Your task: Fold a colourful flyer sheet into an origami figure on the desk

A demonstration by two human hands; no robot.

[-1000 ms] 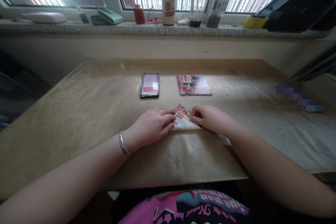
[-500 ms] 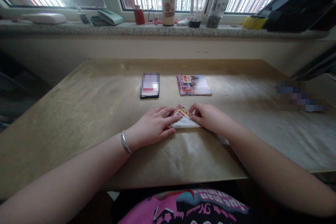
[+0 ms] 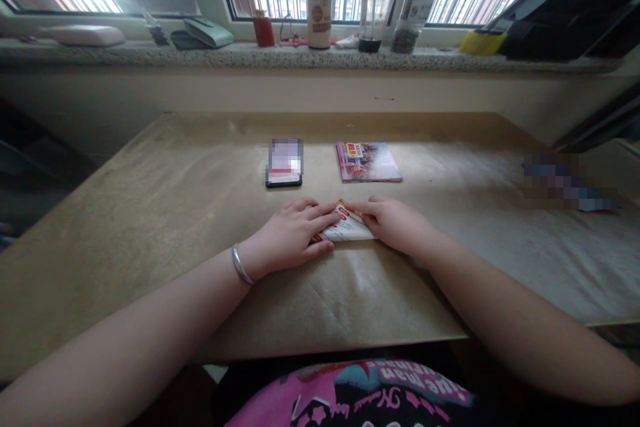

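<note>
A printed sheet of paper [image 3: 350, 231], folded to a point at its far corner, lies on the table between my hands. It is white with red and orange print. My left hand [image 3: 296, 235] rests flat on its left side, fingers stretched out and thumb apart along the near edge. A silver bangle [image 3: 241, 264] is around the left wrist. My right hand [image 3: 395, 221] is on the right side of the paper. Its index finger reaches along the slanted fold near the tip, while the other fingers are curled in and cover the right corner.
Beyond the paper lie a phone [image 3: 285, 163], its screen blurred, and a small stack of colourful printed leaflets [image 3: 370, 161]. A blurred long item [image 3: 573, 183] is at the far right of the table [image 3: 150, 213]. Bottles and other items stand on the stone windowsill [image 3: 280, 58].
My right index finger has moved left along the fold to near the tip, and the hand covers more of the right corner. My left hand stays on the paper, fingers flatter.
</note>
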